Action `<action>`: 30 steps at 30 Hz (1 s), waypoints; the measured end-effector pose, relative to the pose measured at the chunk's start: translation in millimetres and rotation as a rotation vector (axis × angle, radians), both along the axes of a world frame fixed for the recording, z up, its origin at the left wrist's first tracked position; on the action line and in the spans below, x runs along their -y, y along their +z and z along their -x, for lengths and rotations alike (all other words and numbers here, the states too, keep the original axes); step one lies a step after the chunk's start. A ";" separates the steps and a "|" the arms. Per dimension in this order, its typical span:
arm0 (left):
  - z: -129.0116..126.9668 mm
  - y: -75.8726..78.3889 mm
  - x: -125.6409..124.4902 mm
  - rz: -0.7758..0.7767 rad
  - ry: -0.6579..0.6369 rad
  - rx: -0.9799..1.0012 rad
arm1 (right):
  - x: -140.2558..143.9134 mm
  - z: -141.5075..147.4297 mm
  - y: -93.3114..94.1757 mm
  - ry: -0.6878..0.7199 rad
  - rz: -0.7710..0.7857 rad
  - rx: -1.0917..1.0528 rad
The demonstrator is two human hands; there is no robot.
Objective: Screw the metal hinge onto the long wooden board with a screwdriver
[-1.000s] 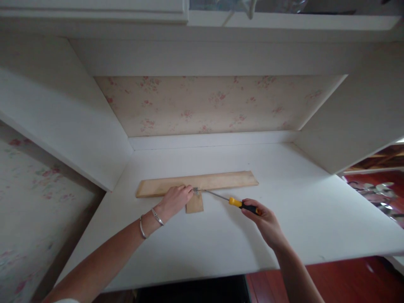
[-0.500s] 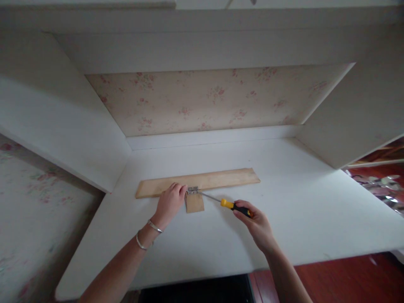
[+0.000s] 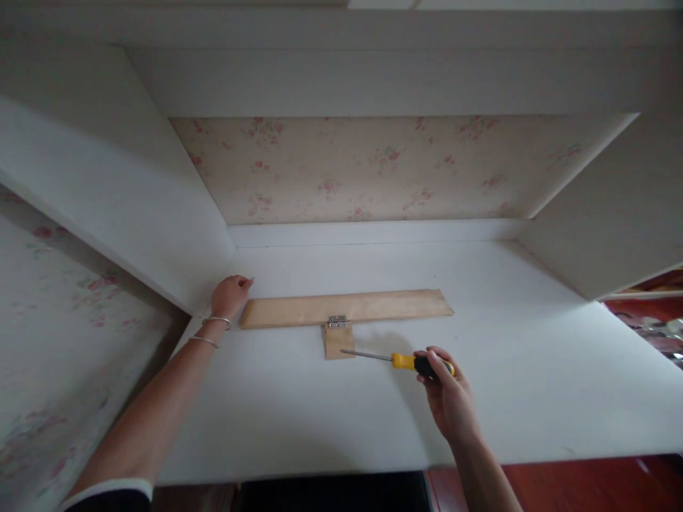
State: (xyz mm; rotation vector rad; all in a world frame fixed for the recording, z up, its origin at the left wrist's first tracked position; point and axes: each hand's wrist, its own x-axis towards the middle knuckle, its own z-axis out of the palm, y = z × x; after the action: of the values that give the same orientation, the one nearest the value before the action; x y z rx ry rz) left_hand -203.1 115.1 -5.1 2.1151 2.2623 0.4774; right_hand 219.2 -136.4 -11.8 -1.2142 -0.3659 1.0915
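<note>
A long wooden strip lies flat on the white shelf. A small metal hinge joins it to a short wooden piece on its near side. My right hand grips the black and yellow handle of a screwdriver, whose shaft points left with its tip over the short piece. My left hand rests at the far left, by the strip's left end and against the white side panel, fingers loosely curled, holding nothing. Two bangles circle that wrist.
White side panels box in the shelf left and right, with floral wallpaper at the back and a white top panel above. A red floor shows past the shelf's near edge on the right.
My left hand has left the hinge and moved left to the strip's end. My right hand has pulled the screwdriver back from the hinge, toward me.
</note>
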 end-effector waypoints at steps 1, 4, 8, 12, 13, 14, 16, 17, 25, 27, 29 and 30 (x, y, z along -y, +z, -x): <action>3.9 -3.2 -4.6 0.030 0.018 -0.016 | 0.8 1.0 0.8 -0.013 -0.002 -0.017; 8.9 -10.8 -12.0 0.111 0.032 -0.039 | 4.1 1.6 1.1 -0.034 -0.006 -0.064; 9.3 -16.0 -13.1 0.143 0.073 -0.020 | 5.3 -2.2 0.2 -0.082 -0.004 -0.117; 11.8 -17.6 -12.4 0.161 0.068 0.001 | -3.8 -2.8 6.6 -0.158 -0.039 -0.189; 13.2 -17.5 -12.5 0.167 0.059 0.005 | -7.7 -1.1 10.3 -0.173 -0.051 -0.205; 14.6 -16.9 -12.6 0.173 0.052 0.014 | -12.0 1.4 15.0 -0.182 -0.059 -0.212; 16.7 -14.4 -11.8 0.171 0.054 0.049 | -21.4 8.5 26.5 -0.192 -0.078 -0.172; 16.8 -12.3 -10.2 0.153 0.062 0.069 | -26.3 12.6 32.8 -0.188 -0.086 -0.119; -42.7 8.4 78.0 -0.001 0.021 0.429 | -61.6 40.3 72.0 -0.161 -0.240 0.418; -70.2 5.7 112.5 0.266 -0.023 0.651 | -66.9 44.9 77.4 -0.157 -0.253 0.506; -96.3 0.2 139.4 0.460 -0.097 0.871 | -70.6 49.0 81.8 -0.149 -0.248 0.570; -107.8 -2.8 148.6 0.504 -0.110 0.957 | -71.9 51.0 83.7 -0.146 -0.241 0.599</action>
State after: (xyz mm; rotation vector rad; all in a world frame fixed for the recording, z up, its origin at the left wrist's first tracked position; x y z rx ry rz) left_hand -95.3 -33.5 -8.0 1.3170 1.4916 0.6384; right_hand 168.3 -64.5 71.9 -1.3099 -0.8271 0.5206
